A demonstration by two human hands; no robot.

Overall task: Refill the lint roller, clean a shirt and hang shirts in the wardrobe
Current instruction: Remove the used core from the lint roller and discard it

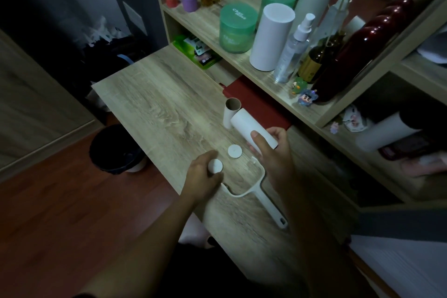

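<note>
The right hand (pixel 271 150) has its fingers wrapped around the fresh white roll (pixel 251 128), held just above the counter (pixel 150 104) beside the empty cardboard tube (pixel 231 112). The left hand (pixel 205 174) pinches one round end cap (pixel 215 166); the other cap (pixel 234 151) lies near the bare roller handle (pixel 263 196). To do this well, line the cap up square with the roll's open end and press it in evenly.

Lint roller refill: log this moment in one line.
stage: refill underway | right hand: holds new roll | left hand: holds end cap | roller frame: bare, on desk | empty core: upright
</note>
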